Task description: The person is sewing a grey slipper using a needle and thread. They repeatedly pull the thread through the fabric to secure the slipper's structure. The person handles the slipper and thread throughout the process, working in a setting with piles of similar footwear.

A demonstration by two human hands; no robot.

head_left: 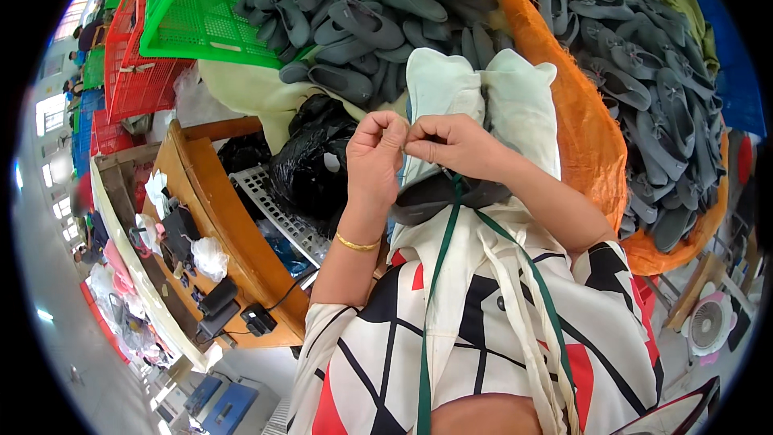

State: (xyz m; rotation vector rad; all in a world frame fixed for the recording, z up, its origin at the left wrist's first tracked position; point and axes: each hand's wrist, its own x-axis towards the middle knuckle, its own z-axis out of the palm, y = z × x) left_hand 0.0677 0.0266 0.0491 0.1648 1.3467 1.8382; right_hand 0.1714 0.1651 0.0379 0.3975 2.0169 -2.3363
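While a dark grey fabric slipper (439, 193) lay on the lap, it was pinched from above by the left hand (377, 153) and right hand (451, 145), fingertips together; behind it were heaped grey slippers (362, 24) beside an orange mesh sack (588, 137).

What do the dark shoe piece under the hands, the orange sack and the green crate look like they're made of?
The dark shoe piece looks like matte grey felt or fabric, since it shows no shine, though that is uncertain. The orange sack looks like thin woven plastic mesh, creased and slightly translucent. The green crate is rigid moulded plastic with a glossy lattice of holes.
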